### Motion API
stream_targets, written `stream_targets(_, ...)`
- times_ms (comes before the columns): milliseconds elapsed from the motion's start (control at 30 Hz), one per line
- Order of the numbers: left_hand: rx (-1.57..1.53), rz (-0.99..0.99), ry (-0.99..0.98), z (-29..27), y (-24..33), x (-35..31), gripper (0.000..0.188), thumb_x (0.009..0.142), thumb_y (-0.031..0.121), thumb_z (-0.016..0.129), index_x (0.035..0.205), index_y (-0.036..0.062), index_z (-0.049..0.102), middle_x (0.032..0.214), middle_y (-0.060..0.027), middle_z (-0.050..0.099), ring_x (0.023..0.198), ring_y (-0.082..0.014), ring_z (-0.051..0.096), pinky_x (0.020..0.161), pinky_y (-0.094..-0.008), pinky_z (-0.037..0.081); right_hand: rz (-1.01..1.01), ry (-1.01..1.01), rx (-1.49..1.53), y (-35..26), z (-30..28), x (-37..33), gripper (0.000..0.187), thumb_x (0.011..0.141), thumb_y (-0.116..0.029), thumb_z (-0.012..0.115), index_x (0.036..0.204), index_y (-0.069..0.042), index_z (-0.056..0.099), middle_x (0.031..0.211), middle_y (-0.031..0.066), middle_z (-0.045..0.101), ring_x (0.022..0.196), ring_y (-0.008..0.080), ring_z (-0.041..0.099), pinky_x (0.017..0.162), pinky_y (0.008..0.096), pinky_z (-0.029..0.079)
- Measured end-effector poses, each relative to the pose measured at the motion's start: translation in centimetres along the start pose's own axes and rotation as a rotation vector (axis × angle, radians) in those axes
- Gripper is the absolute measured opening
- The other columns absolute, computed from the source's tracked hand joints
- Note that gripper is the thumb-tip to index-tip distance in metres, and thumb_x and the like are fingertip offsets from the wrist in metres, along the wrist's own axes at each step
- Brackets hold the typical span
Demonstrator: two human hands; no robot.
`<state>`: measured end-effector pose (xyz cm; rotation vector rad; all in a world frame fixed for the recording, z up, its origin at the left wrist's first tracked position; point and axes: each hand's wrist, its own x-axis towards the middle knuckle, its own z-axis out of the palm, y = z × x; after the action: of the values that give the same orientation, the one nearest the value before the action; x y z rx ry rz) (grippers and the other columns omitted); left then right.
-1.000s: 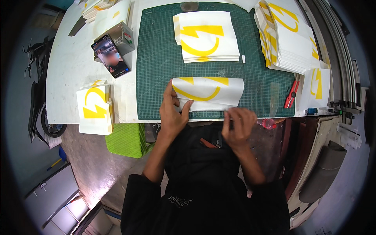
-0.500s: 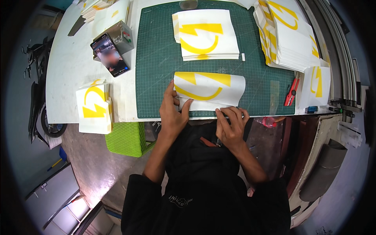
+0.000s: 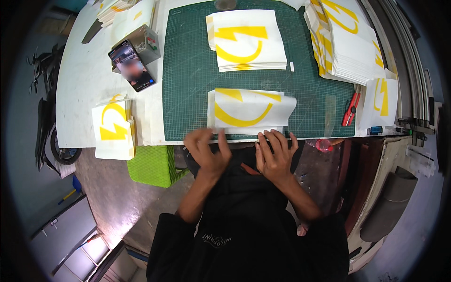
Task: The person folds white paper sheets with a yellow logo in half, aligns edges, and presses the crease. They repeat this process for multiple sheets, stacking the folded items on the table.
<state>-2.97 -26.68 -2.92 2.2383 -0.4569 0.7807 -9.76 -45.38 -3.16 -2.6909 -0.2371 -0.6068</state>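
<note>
A white sheet with yellow shapes (image 3: 249,108), folded over on itself, lies at the near edge of the green cutting mat (image 3: 188,94). Its upper layer bulges at the right end. My left hand (image 3: 206,152), a little blurred, is by the sheet's lower left corner with thumb and fingers apart, holding nothing. My right hand (image 3: 275,155) rests at the lower right edge, its fingertips touching or very near the paper and spread. Beyond lies a neat stack of similar printed sheets (image 3: 249,42).
A phone (image 3: 132,66) leans on a small box (image 3: 145,44) at left. More printed stacks stand at left (image 3: 112,127) and far right (image 3: 347,47). A red cutter (image 3: 351,107) lies on the mat's right side. A green stool (image 3: 151,165) stands under the table edge.
My left hand has let go of the sheet and drawn back toward me. The sheet has shifted slightly right, uncovering a lower layer at its left. My right hand's fingers have straightened.
</note>
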Motion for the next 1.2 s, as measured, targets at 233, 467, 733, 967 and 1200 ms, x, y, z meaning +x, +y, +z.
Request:
stream_targets(233,-0.007,0.093,-0.626,0.2,4.6,-3.1,0.052,0.101,0.02,0.058,0.146,-0.0054,0.054,0.15,-0.0237,0.054,0.145,-0.0399,0.047,0.122,-0.0562,0.029,-0.03,-0.054,-0.005,0.7,-0.2,-0.6,0.042,0.085,-0.017,0.063,0.124,-0.004,0.071,0.128,0.0094,0.066,0.122,0.0264,0.061,0.117,0.0643,0.021)
stream_targets(467,0.082,0.087,-0.718,-1.3,3.0,-3.7,0.066,0.102,0.037,0.06,0.151,-0.006,0.047,0.156,-0.025,0.048,0.148,-0.0391,0.043,0.123,-0.0576,0.027,-0.017,-0.047,0.0,0.7,0.0,-1.0,0.045,0.083,-0.013,0.063,0.126,-0.005,0.071,0.125,0.0072,0.065,0.12,0.0246,0.061,0.119,0.0651,0.02)
stream_targets(733,0.255,0.012,-0.641,-3.1,1.0,-4.0,0.077,0.098,0.043,0.066,0.154,-0.0048,0.043,0.156,-0.0236,0.048,0.15,-0.0377,0.041,0.124,-0.0606,0.021,-0.013,-0.048,0.029,0.7,-0.1,-0.9,0.055,0.075,-0.005,0.065,0.13,-0.004,0.07,0.125,0.0093,0.065,0.121,0.0261,0.06,0.121,0.0638,0.016)
stream_targets(967,0.303,0.008,-0.604,-2.9,1.4,-3.7,0.071,0.097,0.044,0.068,0.155,0.0069,0.048,0.157,-0.0225,0.046,0.15,-0.0389,0.039,0.124,-0.0651,0.016,0.107,-0.084,-0.026,-2.0,0.1,0.0,0.046,0.086,-0.022,0.071,0.131,-0.016,0.071,0.13,0.0116,0.057,0.127,0.0302,0.053,0.117,0.069,0.017)
stream_targets(1200,0.314,-0.029,-0.613,-1.9,2.7,-3.7,0.068,0.1,0.042,0.063,0.154,0.0037,0.048,0.157,-0.0241,0.046,0.15,-0.0409,0.039,0.124,-0.0632,0.019,0.154,-0.048,-0.183,1.4,-0.2,-1.9,0.046,0.097,-0.037,0.064,0.135,-0.011,0.068,0.137,0.0155,0.057,0.134,0.0356,0.049,0.118,0.0696,0.015)
